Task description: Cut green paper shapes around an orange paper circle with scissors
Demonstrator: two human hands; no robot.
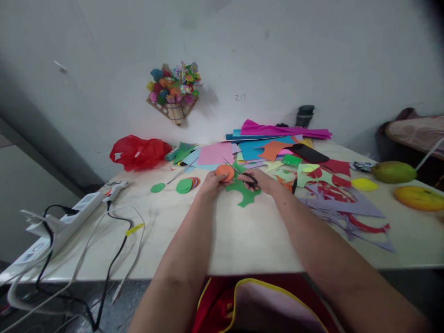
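An orange paper circle (pixel 225 172) is pinched in my left hand (pixel 212 182). My right hand (pixel 258 180) grips a pair of scissors (pixel 250 181) by its black handles, with the blades pointing up and left beside the circle. Under both hands lies a green paper scrap (pixel 245 195) with rounded cut-outs. To the left, several cut circles sit in a fanned stack, a green circle (pixel 184 186) on top. Another green circle (pixel 157 188) lies apart from them, near a thin metal tool (pixel 182 171).
A power strip (pixel 74 217) with loose cables runs along the left edge. A red plastic bag (pixel 138 152) and pink paper (pixel 215 154) lie at the back. On the right are purple paper scraps (pixel 347 206), a phone (pixel 308 152), a mango (pixel 393 171) and a yellow-orange fruit (pixel 418 198).
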